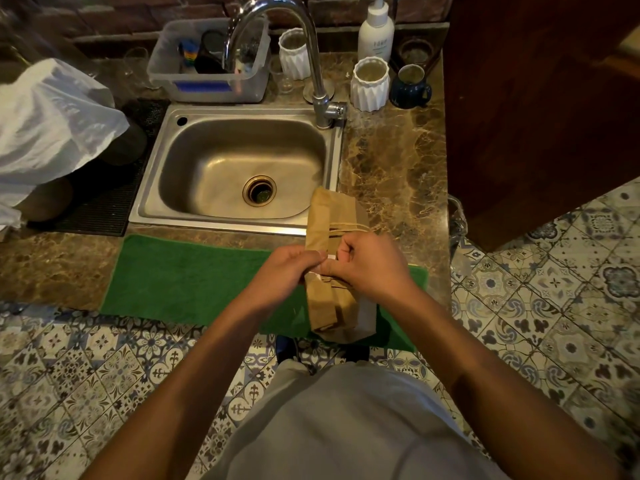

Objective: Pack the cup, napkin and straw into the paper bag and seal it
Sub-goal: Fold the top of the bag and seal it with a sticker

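A brown paper bag (pixel 329 216) stands on the counter to the right of the sink, with its top folded over into a long flap and its twine handles lying across the fold. My left hand (pixel 289 268) and my right hand (pixel 369 263) meet at the middle of the fold, and both pinch it there. A small white piece shows between my fingertips on the flap; I cannot tell what it is. The cup, napkin and straw are not visible.
A green mat (pixel 180 278) lies under the bag along the counter's front edge. The steel sink (pixel 152 188) and its tap (pixel 311 64) are behind it. White ribbed cups (pixel 369 84), a blue mug (pixel 410 88), a lotion bottle (pixel 375 29), a plastic tub (pixel 207 88) and a white plastic bag (pixel 52 123) line the back and left.
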{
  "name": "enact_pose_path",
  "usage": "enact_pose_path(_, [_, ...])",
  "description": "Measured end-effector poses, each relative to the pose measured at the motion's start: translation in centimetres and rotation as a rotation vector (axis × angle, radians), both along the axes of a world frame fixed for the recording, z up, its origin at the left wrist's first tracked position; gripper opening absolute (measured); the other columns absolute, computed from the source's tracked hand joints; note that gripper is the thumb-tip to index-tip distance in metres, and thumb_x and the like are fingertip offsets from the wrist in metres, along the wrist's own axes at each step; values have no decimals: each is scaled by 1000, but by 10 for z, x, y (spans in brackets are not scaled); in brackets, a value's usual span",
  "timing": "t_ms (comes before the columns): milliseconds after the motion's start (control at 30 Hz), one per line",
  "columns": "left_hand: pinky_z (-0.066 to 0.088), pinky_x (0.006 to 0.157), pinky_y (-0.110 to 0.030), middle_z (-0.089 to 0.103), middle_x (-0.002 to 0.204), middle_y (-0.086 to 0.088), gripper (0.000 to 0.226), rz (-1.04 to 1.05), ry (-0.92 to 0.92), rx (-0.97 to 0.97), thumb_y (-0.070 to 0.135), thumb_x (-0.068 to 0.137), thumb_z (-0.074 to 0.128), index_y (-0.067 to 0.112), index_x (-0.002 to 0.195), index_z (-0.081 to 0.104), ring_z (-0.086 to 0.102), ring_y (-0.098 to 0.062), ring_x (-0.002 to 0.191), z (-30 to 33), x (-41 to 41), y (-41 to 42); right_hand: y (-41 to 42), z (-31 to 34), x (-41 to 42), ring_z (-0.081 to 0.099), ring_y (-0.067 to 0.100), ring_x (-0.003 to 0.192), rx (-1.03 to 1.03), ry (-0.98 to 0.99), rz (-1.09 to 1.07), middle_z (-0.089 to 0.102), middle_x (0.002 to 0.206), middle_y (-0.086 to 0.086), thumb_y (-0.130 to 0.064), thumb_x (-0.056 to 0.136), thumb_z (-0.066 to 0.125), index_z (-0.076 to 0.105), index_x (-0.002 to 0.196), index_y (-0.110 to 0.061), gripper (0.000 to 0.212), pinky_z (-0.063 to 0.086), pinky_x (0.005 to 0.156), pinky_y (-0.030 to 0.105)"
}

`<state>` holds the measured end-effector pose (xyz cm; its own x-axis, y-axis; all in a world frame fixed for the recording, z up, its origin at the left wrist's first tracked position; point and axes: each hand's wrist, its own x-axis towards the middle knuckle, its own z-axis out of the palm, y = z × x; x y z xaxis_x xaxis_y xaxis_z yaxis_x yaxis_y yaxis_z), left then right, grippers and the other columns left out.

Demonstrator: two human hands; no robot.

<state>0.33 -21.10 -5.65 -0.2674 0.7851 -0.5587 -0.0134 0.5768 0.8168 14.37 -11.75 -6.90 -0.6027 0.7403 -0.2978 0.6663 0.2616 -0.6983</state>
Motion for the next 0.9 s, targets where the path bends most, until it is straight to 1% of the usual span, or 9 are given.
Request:
enact_pose_path(100, [52, 70, -20, 71, 71, 3, 32, -42, 18, 7, 21, 103, 51, 10, 81, 71, 65, -7, 67, -2, -4, 1, 3, -6, 4, 52, 9, 55, -36, 75, 15, 58, 58, -8, -55, 73, 83, 56, 64, -20, 46, 42, 55, 32])
enact_pose_path(300, [52, 59, -19, 70, 82, -19, 37, -69, 101, 29, 24, 105, 50, -3, 88, 69, 64, -21, 68, -5, -2, -7, -4, 3, 16, 53, 7, 66, 25, 139, -33, 61, 74, -8, -45, 85, 77, 61, 79, -19, 31, 43, 59, 28])
enact_pose_path(367, [51, 54, -18, 68, 71, -11, 35, -54, 116, 39, 22, 105, 51, 2, 82, 69, 62, -11, 57, -3, 2, -7, -15, 10, 20, 57, 8, 95, 119, 170, -26, 66, 106, -7, -50, 93, 64, 69, 99, -24, 27, 49, 81, 31])
enact_pose_path(400, [49, 52, -18, 67, 66, -5, 34, -40, 119, 39, 21, 105, 51, 4, 80, 68, 61, -7, 53, -2, 2, -7, -22, 12, 21, 53, 11, 116, 168, 129, 24, 63, 129, -5, -56, 96, 54, 68, 116, -26, 38, 45, 97, 34])
enact_pose_path(433, [49, 52, -20, 65, 63, -1, 35, -29, 125, 41, 21, 105, 51, 4, 79, 68, 59, -6, 51, -1, 3, -6, -30, 12, 21, 43, 15, 135, 211, 69, 88, 52, 148, -2, -61, 98, 44, 62, 132, -26, 53, 37, 110, 39])
enact_pose_path(500, [48, 55, -28, 63, 64, -3, 36, -24, 138, 54, 23, 105, 51, 2, 81, 67, 58, -12, 54, -2, 2, -4, -49, 6, 19, 24, 22, 154, 290, -18, 180, 32, 166, 4, -69, 99, 26, 44, 152, -21, 75, 23, 122, 46])
enact_pose_path(600, [51, 62, -35, 66, 74, -13, 37, -43, 166, 60, 24, 106, 48, -2, 89, 68, 62, -22, 65, -5, 1, -4, -67, -2, 21, 18, 27, 157, 335, -72, 222, 29, 167, 9, -73, 99, 18, 33, 158, -12, 86, 20, 125, 51])
enact_pose_path(733, [52, 60, -33, 68, 73, -8, 36, -47, 201, 55, 24, 106, 47, 4, 86, 70, 63, -14, 62, -7, -1, -5, -68, 5, 28, 21, 28, 156, 355, -90, 257, 31, 167, 5, -75, 98, 18, 41, 155, -17, 84, 22, 123, 51])
enact_pose_path(900, [51, 64, -38, 67, 76, -14, 37, -98, 218, 70, 26, 106, 48, -2, 90, 68, 62, -19, 64, -8, 0, -9, -69, 3, 23, 20, 30, 157, 336, -118, 227, 29, 167, 11, -76, 97, 13, 36, 157, -13, 90, 24, 123, 55])
